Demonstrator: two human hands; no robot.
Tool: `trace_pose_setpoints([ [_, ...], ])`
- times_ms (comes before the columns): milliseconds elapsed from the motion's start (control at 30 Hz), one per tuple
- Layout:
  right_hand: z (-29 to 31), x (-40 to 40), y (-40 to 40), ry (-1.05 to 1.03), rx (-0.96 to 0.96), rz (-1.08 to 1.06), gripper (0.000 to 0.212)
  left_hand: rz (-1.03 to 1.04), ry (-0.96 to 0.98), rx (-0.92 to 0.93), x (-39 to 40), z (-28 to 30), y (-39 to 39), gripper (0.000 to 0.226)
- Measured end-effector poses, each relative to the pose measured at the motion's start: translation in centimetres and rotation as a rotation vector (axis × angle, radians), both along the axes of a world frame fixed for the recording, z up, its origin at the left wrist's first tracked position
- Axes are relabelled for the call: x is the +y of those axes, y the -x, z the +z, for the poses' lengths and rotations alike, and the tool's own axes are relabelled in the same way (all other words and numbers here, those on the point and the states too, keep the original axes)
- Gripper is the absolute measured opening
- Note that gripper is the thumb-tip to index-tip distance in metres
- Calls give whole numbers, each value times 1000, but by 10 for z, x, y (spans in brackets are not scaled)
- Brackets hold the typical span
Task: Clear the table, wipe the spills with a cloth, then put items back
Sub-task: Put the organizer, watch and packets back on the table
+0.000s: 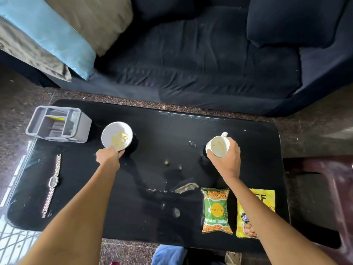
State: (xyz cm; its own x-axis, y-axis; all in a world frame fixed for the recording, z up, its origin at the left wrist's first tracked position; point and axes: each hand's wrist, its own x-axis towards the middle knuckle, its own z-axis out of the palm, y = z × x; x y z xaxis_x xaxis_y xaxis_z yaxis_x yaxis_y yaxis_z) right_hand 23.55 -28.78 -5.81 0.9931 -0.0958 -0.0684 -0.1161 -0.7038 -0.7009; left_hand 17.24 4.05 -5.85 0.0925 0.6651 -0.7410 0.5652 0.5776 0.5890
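Single head-worn wide-angle view — looks steeply down and forward from above the near edge of the black table (pixel 191 131). Tabletop fills the middle of frame, close range. Both forearms enter from the near corners. Dark sofa (pixel 210 64) spans the far side; speckled floor (pixel 315 127) shows left and right — straight lines bow toward the frame edges.

The right forearm (pixel 254 211) covers the middle of the yellow snack packet (pixel 267 199), leaving its lettering unreadable; a dark red chair (pixel 324 188) blurs and runs off the right edge, and a blue cloth (pixel 168 254) is cut by the bottom edge
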Motion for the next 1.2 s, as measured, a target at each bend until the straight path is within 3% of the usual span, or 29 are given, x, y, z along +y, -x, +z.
trace_pose_setpoints([
  [233, 6, 3, 8, -14, 2, -30, 69, 179, -11, -87, -14, 13, 5, 43],
  [333, 9, 2, 11, -45, 27, -49, 68, 148, -4, -58, -38, 6, 14, 50],
  [467, 11, -14, 12, -39, 50, -30, 68, -151, -169, 10, -100, 3, 17, 33],
  [567, 12, -34, 7, -36, 59, -28, 69, -557, -323, 81, -147, 5, 7, 20],
  [700, 13, -59, 0, -42, 99, -49, 68, -1043, -520, 61, -197, 6, -10, 42],
  [833, 6, -90, -9, -32, 114, -80, 65, -1198, -460, 179, -239, 8, -37, 69],
  [933, 0, -104, -24, -32, 101, -72, 65, -1356, -466, 407, -250, 6, -58, 98],
  [1033, -6, -109, -38, -32, 101, -66, 67, -1466, -550, 534, -252, 0, -65, 98],
  [1200, -11, -112, -55, 11, 74, -8, 70, -1501, -576, 581, -254, -3, -71, 80],
])
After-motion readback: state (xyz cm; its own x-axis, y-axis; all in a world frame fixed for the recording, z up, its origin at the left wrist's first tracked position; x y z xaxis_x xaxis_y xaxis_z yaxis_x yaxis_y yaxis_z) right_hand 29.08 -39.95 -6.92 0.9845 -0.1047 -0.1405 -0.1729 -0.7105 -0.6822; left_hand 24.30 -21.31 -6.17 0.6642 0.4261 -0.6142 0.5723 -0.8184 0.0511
